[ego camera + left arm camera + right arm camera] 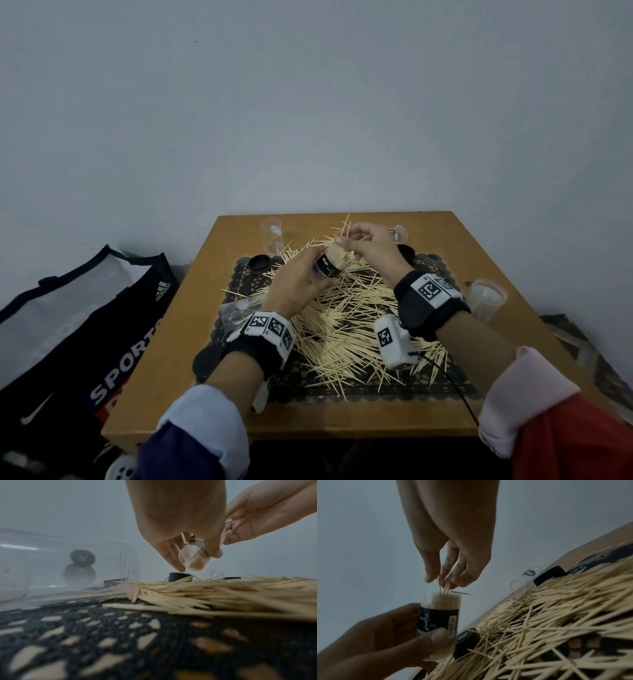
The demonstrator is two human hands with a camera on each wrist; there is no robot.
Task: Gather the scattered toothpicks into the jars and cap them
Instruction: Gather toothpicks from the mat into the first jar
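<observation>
Left hand [297,281] grips a clear jar [329,263] round its black label band, thumb across the front, holding it tilted above the table [486,240]. Jar is uncapped and packed nearly full with upright toothpicks, pale wood visible through the wall above and below the label. Right hand [368,245] pinches a small bundle of toothpicks [443,584] between thumb and fingertips, their lower ends at the jar mouth. Loose toothpicks [346,329] lie in a dense, criss-crossed heap over a black lace mat [442,383] on the wooden table. One empty clear jar [271,241] stands at the far left of the mat, another [486,298] at the right edge. One black cap [259,264] rests just beside the far-left jar
</observation>
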